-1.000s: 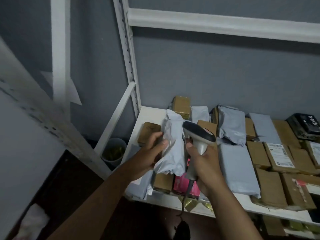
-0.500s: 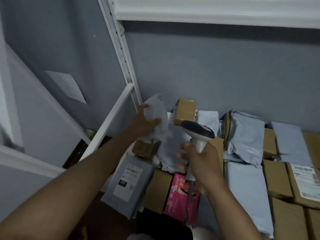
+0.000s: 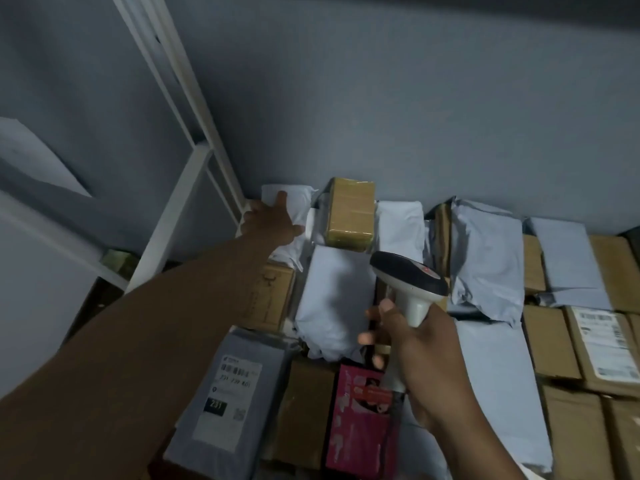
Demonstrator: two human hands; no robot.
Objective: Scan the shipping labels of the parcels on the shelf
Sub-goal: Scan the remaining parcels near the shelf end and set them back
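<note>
- The shelf, a white metal frame against a grey wall, carries the parcels packed edge to edge in rows; its deck is almost wholly covered.
- The brown cartons fill most of the right side and front row. They look stiff and flat-sided, so they should be easy to turn by their edges; one carton at the right already shows a white shipping label face up.
- The pale poly mailers lie among the cartons. They look soft, light and slippery, likely to sag and crease if lifted by a corner, so a grip across the middle would probably keep a label flat.
- The grey mailer at the front left lies label up, with a barcode and the number 231 readable.
- The pink packet lies just right of it, partly under the scanner's cable.
- The taped box stands at the back, against the wall.
- The back-corner mailer is a white bag beside that box, under the left hand.
- The right hand is wrapped round the grip of the scanner, head pointing away over the parcels.
- The left hand reaches to the back left corner, fingers spread flat on the mailer, gripping nothing.
</note>
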